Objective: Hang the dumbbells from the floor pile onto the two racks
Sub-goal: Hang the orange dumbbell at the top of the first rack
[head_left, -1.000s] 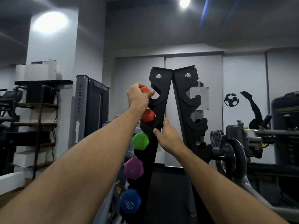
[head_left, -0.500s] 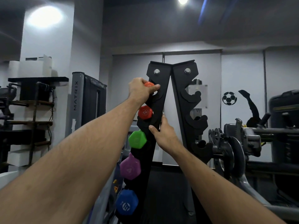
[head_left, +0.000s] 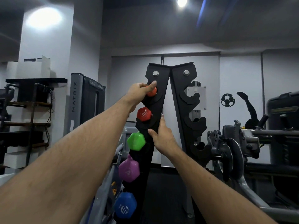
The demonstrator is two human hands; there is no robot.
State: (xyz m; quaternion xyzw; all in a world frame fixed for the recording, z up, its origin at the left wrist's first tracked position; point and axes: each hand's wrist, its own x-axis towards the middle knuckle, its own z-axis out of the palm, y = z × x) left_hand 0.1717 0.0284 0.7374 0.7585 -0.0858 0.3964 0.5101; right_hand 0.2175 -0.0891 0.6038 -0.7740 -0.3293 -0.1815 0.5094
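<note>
The left rack stood tall, leaning against the right rack at the top. The right hand gripped the left rack's inner edge, fingers and thumb curled round it, below and right of the left hand. Below the left hand hung blue, purple, green and red dumbbells. The left hand pinched the orange dumbbell at the rack's top notch.
</note>
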